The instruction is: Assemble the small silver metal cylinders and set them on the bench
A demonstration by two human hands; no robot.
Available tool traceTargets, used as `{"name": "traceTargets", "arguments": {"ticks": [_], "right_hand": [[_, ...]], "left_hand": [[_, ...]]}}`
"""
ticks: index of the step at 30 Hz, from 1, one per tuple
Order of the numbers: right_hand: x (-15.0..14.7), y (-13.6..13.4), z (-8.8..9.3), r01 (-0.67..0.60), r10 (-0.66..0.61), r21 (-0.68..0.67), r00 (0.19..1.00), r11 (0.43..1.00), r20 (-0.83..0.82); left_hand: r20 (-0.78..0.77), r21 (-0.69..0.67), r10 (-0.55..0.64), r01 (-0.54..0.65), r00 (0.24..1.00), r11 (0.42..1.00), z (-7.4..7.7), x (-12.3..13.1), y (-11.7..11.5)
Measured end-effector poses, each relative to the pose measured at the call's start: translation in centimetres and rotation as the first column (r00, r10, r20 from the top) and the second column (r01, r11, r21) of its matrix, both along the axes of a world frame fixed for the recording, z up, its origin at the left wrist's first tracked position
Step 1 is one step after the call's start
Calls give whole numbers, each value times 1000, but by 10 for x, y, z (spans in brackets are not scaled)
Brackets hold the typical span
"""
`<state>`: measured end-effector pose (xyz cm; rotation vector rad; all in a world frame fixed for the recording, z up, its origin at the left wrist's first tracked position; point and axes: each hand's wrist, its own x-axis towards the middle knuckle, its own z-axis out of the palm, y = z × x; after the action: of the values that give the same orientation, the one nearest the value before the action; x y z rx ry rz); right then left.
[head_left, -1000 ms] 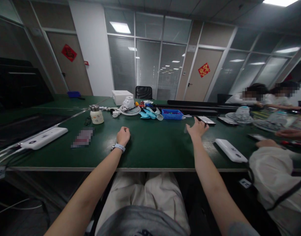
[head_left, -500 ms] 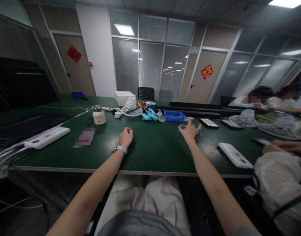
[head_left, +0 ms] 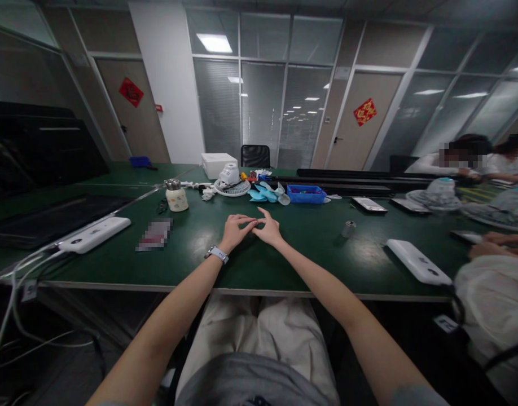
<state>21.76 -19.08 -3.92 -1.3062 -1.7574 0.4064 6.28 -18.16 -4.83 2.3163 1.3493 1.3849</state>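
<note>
My left hand, a pale watch on its wrist, meets my right hand over the middle of the green table. Both hands are closed in a pinch, thumbs and fingertips together. Between the tips is a small dark thing, too little to name. To the right, a small silver metal cylinder sits on the tabletop, apart from my hands. Beyond my fingers lie light-blue fan blades and a white fan housing with its round grille.
A blue tray with small parts stands behind my hands. On the left are a cream jar and a white power bank; another white device lies right. A co-worker's hands rest at the right edge.
My right hand has moved left from beside the silver cylinder to meet my left hand, which came slightly right. The cylinder now shows uncovered on the table. The view shifted a little.
</note>
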Motion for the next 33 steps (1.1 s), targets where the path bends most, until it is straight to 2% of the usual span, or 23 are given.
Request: {"name": "traceTargets", "arguments": {"ticks": [6, 9, 11, 13, 16, 21, 24, 27, 30, 33], "right_hand": [[1, 2, -5, -36, 34, -23, 997, 999, -67], [-3, 5, -9, -40, 33, -49, 991, 998, -130], [-6, 8, -12, -57, 46, -63, 984, 996, -173], [-8, 11, -15, -80, 67, -57, 978, 995, -197], [-8, 14, -18, -105, 94, -38, 973, 994, -210], [-5, 13, -25, -149, 145, -4, 967, 989, -211], [-6, 12, -29, -172, 160, -27, 958, 985, -240], [-7, 12, -27, -157, 109, -112, 930, 981, -352], [-1, 11, -19, -193, 45, -238, 857, 952, -513], [12, 6, -6, -293, -15, -328, 725, 898, -689]], "left_hand": [[71, -1, -3, 3, 997, 1000, 5, 6, 1], [150, -5, 142, -143, 978, 990, 5, -3, 5], [124, -107, 307, -295, 943, 949, 2, -14, 8], [4, -254, 436, -421, 900, 871, -1, -24, 8], [-178, -359, 482, -513, 858, 780, -4, -29, 6], [-284, -360, 466, -543, 838, 759, -3, -22, 1], [-255, -350, 487, -549, 836, 759, -3, -22, 1], [-182, -341, 544, -571, 819, 747, -2, -23, 2], [-120, -359, 554, -556, 824, 749, -2, -25, 3], [-80, -375, 521, -510, 850, 775, -2, -26, 4]]}}
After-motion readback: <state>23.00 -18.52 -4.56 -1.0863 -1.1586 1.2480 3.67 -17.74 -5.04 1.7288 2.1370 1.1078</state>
